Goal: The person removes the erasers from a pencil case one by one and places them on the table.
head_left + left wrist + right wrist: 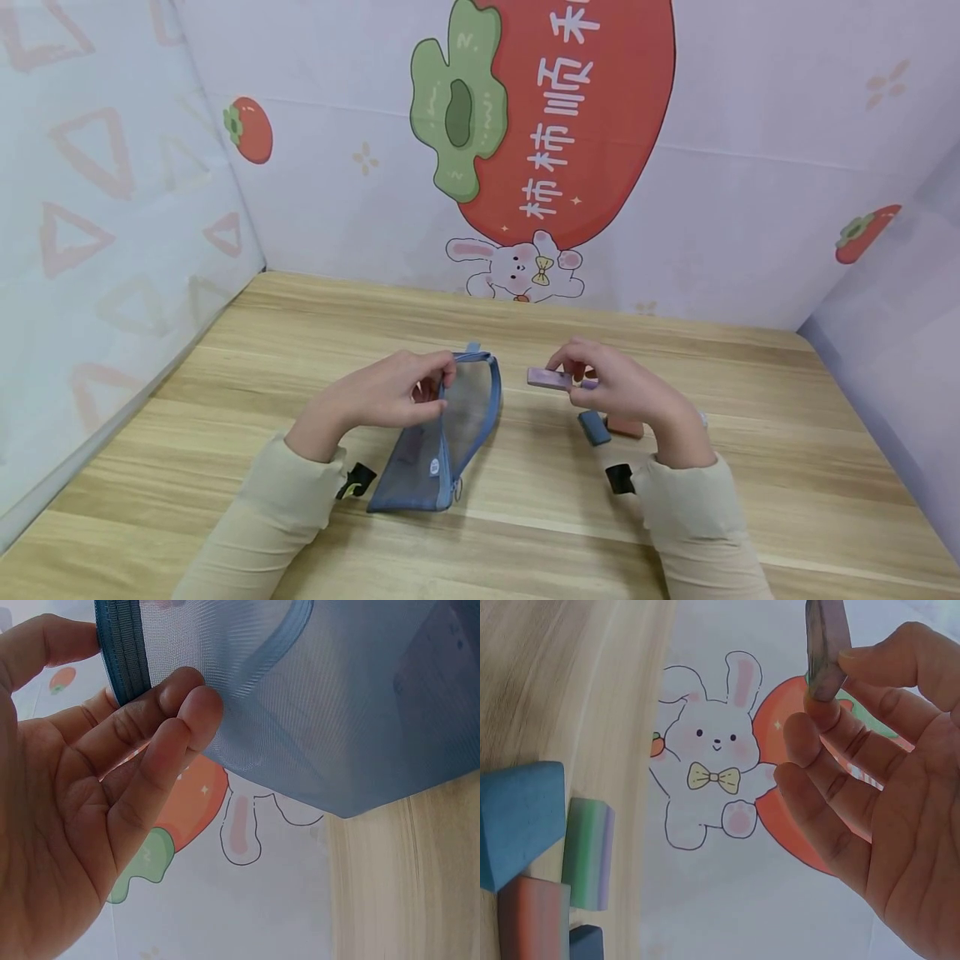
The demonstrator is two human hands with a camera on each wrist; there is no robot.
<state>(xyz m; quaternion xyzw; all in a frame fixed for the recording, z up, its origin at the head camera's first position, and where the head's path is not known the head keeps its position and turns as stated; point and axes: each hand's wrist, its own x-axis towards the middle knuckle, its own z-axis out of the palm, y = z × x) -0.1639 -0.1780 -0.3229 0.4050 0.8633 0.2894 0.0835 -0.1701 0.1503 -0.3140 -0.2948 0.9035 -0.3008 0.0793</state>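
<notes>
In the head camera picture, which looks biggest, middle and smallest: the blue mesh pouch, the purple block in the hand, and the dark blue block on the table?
1. blue mesh pouch, clearly biggest
2. purple block
3. dark blue block, partly hidden by the right hand, so its rank is unsure

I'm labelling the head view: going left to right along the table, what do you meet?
Left hand → blue mesh pouch → purple block → dark blue block → right hand.
</notes>
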